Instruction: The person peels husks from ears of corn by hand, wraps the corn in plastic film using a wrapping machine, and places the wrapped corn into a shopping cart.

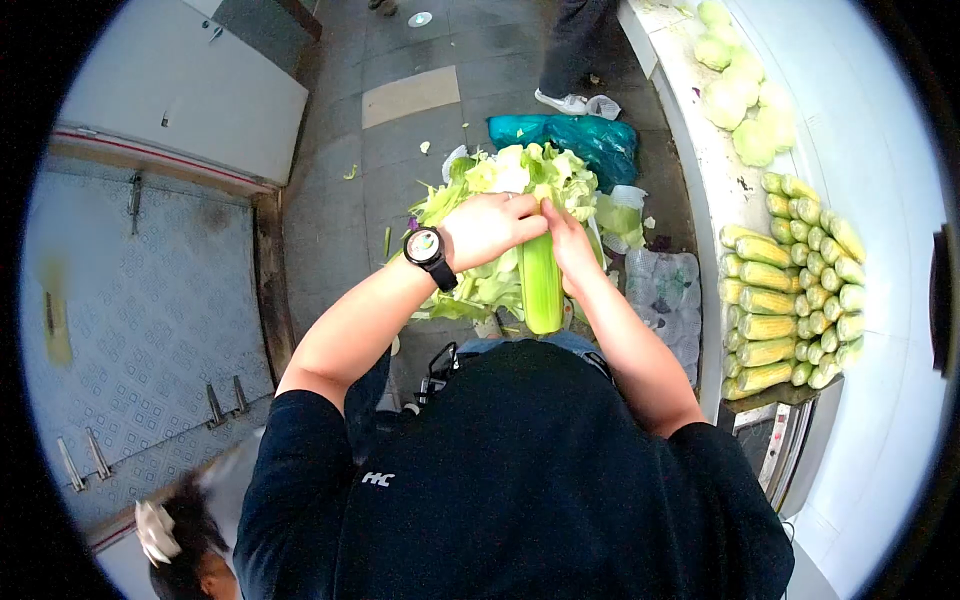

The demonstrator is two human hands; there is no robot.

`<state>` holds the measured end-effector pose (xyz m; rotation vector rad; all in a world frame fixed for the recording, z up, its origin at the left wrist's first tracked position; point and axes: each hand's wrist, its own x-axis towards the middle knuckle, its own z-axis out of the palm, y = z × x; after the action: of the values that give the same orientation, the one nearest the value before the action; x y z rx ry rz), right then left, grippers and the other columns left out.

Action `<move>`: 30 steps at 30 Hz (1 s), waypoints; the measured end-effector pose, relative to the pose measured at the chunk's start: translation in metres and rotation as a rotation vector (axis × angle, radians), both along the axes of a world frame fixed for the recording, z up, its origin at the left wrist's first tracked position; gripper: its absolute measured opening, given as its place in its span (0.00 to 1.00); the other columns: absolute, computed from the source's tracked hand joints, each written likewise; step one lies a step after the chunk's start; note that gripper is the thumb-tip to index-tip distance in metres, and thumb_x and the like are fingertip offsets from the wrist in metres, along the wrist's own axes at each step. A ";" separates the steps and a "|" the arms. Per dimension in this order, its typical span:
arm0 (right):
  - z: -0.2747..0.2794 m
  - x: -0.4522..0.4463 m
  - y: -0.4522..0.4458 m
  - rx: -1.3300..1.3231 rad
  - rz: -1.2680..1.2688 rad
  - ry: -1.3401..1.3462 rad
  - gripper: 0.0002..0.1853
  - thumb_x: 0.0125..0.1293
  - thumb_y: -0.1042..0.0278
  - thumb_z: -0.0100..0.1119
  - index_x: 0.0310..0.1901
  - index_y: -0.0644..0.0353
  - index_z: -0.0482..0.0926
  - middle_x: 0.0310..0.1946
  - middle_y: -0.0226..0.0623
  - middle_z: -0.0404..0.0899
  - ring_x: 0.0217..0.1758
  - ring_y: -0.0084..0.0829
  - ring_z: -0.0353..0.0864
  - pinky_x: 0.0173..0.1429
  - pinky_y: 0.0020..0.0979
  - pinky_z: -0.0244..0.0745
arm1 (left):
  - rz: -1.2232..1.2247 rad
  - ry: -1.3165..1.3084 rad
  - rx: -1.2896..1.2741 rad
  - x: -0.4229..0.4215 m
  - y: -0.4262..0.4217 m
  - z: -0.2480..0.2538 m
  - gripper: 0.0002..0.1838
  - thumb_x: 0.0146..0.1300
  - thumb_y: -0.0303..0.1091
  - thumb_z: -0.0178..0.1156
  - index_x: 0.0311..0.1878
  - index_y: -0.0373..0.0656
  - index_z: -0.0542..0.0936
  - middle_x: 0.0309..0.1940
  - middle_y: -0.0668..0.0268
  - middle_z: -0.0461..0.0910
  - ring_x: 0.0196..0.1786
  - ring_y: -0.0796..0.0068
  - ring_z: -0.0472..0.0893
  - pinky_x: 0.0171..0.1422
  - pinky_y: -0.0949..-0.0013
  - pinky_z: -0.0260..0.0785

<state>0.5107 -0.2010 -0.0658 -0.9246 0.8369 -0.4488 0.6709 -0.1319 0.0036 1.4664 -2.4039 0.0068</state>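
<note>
Left hand and right hand clasp a green stalk; open floor edges the leaf pile leftward.

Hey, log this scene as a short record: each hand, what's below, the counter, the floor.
Left hand: gripping a green stalk bundle near its top; watch on wrist
Right hand: against the bundle's side
Below: loose leaf heap
Counter: stacked corn, pale green heads
Floor: teal plastic bag
</note>
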 end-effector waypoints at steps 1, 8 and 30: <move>-0.008 0.003 -0.006 0.117 -0.037 -0.108 0.29 0.75 0.43 0.52 0.63 0.61 0.71 0.54 0.37 0.78 0.53 0.29 0.77 0.57 0.33 0.73 | -0.003 -0.001 -0.001 -0.001 0.000 0.000 0.08 0.55 0.30 0.57 0.40 0.46 0.74 0.33 0.62 0.74 0.36 0.58 0.81 0.39 0.58 0.76; -0.078 0.000 -0.097 0.405 -0.596 -0.206 0.29 0.77 0.42 0.44 0.58 0.63 0.73 0.51 0.43 0.81 0.50 0.40 0.83 0.58 0.42 0.78 | -0.050 -0.095 0.097 -0.016 0.039 0.005 0.07 0.54 0.31 0.57 0.37 0.47 0.72 0.31 0.63 0.72 0.33 0.61 0.80 0.35 0.60 0.75; -0.119 -0.010 -0.027 0.416 -0.545 -0.181 0.31 0.69 0.50 0.63 0.64 0.62 0.70 0.56 0.41 0.78 0.51 0.37 0.82 0.55 0.40 0.78 | 0.513 0.058 0.612 -0.065 -0.014 -0.083 0.11 0.59 0.26 0.53 0.44 0.31 0.73 0.29 0.44 0.83 0.34 0.47 0.85 0.36 0.49 0.76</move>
<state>0.5010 -0.2277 -0.1844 -0.2565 0.9658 -0.7806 0.6061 -0.1460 -0.0791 2.2716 -1.9971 -0.6913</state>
